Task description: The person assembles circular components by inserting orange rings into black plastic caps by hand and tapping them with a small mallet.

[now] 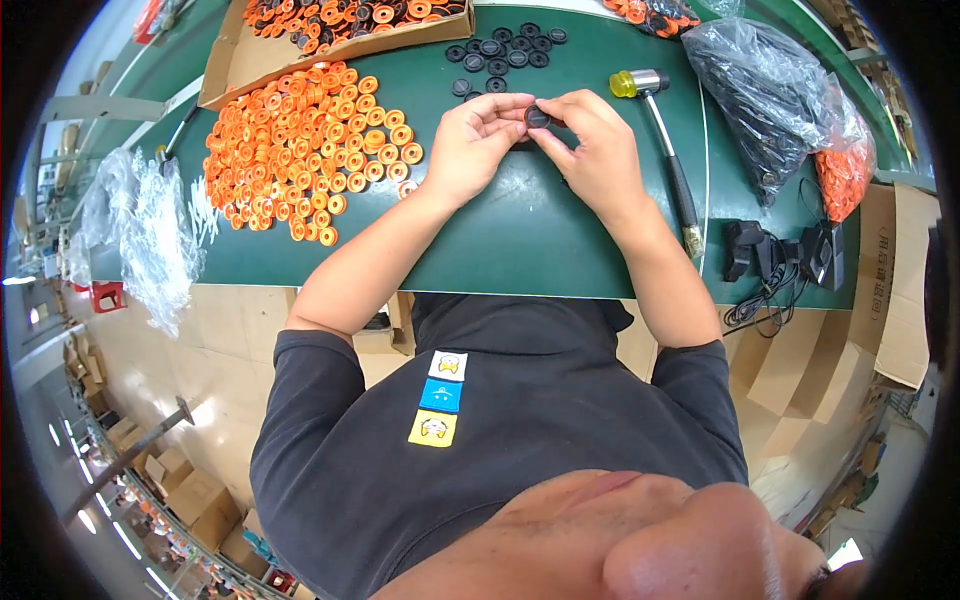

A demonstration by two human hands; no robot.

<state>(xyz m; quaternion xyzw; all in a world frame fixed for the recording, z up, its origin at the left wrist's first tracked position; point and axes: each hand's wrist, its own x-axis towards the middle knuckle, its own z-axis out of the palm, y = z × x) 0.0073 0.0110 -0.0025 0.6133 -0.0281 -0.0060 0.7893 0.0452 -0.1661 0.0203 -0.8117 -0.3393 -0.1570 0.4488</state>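
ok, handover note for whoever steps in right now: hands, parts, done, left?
Left hand and right hand: both pinch one black disc above the green mat.
Parts: orange rings spread on the mat at left; loose black discs just beyond the hands; mallet lying at right, untouched; bag of black parts far right.
Done: a box at the top holds mixed orange and black pieces.
Left: the large orange pile and the loose black discs.

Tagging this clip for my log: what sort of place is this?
Likely a factory assembly bench: a heap of small orange plastic rings on a green work table, a yellow-headed mallet, and stacked cardboard cartons behind.
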